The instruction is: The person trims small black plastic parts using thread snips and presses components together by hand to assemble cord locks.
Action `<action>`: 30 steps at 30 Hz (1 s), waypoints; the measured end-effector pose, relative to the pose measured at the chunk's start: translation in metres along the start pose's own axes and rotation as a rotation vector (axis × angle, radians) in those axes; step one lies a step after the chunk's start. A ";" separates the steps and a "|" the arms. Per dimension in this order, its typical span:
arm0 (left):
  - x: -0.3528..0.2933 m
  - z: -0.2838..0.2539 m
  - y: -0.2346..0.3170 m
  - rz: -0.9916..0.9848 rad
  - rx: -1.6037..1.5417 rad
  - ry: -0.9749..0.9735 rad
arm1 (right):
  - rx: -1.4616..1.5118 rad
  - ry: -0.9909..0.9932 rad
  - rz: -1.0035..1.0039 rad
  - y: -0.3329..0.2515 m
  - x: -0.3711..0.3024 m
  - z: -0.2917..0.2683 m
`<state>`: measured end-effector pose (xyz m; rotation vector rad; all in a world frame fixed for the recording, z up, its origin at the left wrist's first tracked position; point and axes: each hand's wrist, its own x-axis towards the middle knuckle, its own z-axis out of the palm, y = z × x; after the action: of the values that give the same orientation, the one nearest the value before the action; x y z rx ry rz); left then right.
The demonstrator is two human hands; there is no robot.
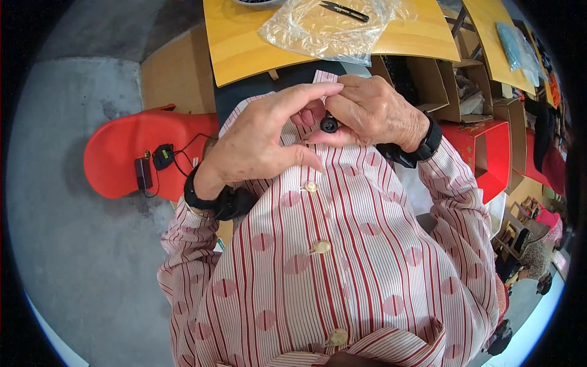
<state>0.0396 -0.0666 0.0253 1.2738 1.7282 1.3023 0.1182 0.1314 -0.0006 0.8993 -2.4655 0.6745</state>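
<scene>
In front of my chest my right hand (370, 110) is closed, its thumb and fingers pinching a small black piece with a round end (329, 125). What the piece is exactly I cannot make out. Close on its left, my left hand (257, 131) is curved, with thumb and forefinger spread wide apart. The left fingertips reach toward the right hand's knuckles, and some of them are partly hidden behind the hands. Both wrists wear black bands. My striped shirt (361, 263) with pale buttons fills the space below.
Ahead is a yellow table (238, 55) with a clear plastic bag (306, 33) and black thread snips (344, 10) on it. A red stool (113, 147) at left carries small black devices with cables. Cardboard boxes (428, 82) and a red box (483, 153) stand at right; people sit farther off.
</scene>
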 end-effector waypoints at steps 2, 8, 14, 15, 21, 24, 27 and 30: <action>-0.001 0.001 0.004 0.060 0.152 0.030 | 0.020 -0.009 0.001 -0.001 0.000 -0.002; -0.002 0.004 0.004 0.132 0.233 0.050 | 0.052 0.013 -0.032 -0.003 0.000 0.001; 0.001 0.006 0.007 0.239 0.246 0.059 | 0.056 0.048 -0.051 -0.005 0.001 -0.002; 0.002 0.006 0.006 0.265 0.258 0.066 | 0.050 0.049 -0.047 -0.005 0.001 -0.003; 0.004 0.005 0.007 0.337 0.285 0.075 | 0.054 0.099 -0.064 -0.006 0.003 -0.004; 0.004 0.006 0.008 0.345 0.289 0.076 | 0.027 0.097 -0.070 -0.007 0.004 -0.003; 0.005 0.006 0.007 0.374 0.289 0.088 | -0.002 0.106 -0.085 -0.008 0.003 -0.004; 0.006 0.007 0.006 0.401 0.292 0.103 | -0.009 0.097 -0.093 -0.008 0.004 -0.007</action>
<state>0.0460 -0.0585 0.0288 1.8230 1.8473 1.3872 0.1221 0.1277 0.0095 0.9493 -2.3247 0.6586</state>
